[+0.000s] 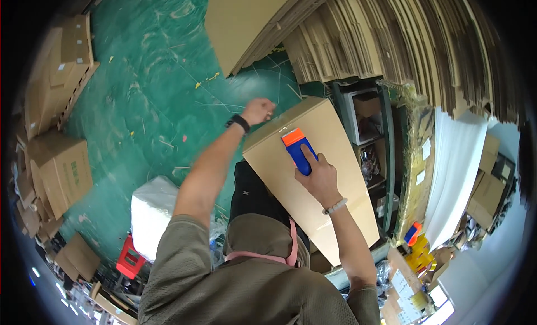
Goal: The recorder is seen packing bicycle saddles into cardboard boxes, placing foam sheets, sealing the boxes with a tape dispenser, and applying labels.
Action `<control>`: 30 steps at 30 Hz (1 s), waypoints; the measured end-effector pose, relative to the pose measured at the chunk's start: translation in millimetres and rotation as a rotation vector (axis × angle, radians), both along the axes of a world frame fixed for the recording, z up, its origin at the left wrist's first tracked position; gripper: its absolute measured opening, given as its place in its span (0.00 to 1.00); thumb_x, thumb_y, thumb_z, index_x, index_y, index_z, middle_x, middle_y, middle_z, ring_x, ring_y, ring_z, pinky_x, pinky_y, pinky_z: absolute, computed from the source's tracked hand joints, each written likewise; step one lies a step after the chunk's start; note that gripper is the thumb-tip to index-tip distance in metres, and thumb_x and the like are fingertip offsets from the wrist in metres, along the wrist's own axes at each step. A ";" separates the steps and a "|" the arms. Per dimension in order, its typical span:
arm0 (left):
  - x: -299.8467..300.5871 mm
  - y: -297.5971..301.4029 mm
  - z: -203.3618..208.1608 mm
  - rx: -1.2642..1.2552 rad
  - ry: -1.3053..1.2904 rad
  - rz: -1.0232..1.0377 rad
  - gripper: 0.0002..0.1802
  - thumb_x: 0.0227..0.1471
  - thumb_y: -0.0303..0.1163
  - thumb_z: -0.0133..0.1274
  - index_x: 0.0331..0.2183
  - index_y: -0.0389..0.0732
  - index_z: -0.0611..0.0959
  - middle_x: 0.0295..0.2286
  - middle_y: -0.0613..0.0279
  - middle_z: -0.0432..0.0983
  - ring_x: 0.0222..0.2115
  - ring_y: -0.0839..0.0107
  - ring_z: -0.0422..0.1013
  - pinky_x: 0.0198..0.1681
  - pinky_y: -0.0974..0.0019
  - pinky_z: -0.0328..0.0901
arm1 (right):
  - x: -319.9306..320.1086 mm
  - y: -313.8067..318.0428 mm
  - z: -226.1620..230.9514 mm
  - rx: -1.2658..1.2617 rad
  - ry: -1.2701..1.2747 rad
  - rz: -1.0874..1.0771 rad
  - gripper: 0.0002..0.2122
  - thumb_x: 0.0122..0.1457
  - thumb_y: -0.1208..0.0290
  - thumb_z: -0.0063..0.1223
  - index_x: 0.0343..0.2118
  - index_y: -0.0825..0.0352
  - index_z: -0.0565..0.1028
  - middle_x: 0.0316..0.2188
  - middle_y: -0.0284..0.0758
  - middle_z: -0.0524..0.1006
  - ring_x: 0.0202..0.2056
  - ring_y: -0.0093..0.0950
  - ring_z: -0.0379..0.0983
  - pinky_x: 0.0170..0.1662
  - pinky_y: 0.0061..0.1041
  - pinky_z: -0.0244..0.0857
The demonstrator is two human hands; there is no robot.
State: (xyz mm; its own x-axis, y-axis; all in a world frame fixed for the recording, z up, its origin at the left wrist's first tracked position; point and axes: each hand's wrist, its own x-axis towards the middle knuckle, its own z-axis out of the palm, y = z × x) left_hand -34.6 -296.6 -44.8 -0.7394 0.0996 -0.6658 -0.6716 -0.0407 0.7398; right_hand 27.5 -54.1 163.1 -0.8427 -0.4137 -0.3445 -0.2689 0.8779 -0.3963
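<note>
A long brown cardboard box stands tilted in front of me, its near end beside my waist. My right hand is wrapped round the blue body of what looks like a hand-held tape dispenser, index finger stretched along it. The dispenser's orange end lies over the box's broad upper face. At the box's far left edge my left hand is closed, slightly blurred, with its fingers curled toward the corner. Whether anything is between those fingers is hidden.
Flat cardboard sheets stand stacked on the right, above a dark shelf rack. Another blue and orange dispenser lies near yellow packs. Green floor spreads left, with boxes, a white bag and a red stool.
</note>
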 end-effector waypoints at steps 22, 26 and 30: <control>1.8 108.3 90.5 -0.446 0.510 0.155 0.40 0.59 0.57 0.49 0.57 0.29 0.70 0.58 0.44 0.65 0.61 0.56 0.59 0.64 0.62 0.53 | 82.0 162.5 8.0 0.074 -0.154 0.096 0.26 0.50 0.58 0.56 0.54 0.55 0.72 0.28 0.47 0.77 0.27 0.48 0.77 0.33 0.43 0.72; 101.6 217.7 120.9 -0.540 0.675 -0.013 0.31 0.58 0.49 0.51 0.51 0.31 0.75 0.54 0.44 0.69 0.57 0.51 0.63 0.61 0.58 0.57 | 181.6 291.6 18.5 0.203 -0.255 0.064 0.27 0.50 0.58 0.57 0.56 0.52 0.70 0.29 0.46 0.77 0.28 0.46 0.78 0.33 0.43 0.73; 218.3 364.8 132.0 -0.672 0.939 -0.348 0.27 0.54 0.43 0.54 0.50 0.35 0.76 0.53 0.46 0.69 0.57 0.48 0.63 0.61 0.50 0.57 | 285.3 430.9 29.6 0.320 -0.367 0.017 0.27 0.50 0.57 0.58 0.56 0.51 0.70 0.28 0.45 0.77 0.28 0.45 0.78 0.32 0.43 0.72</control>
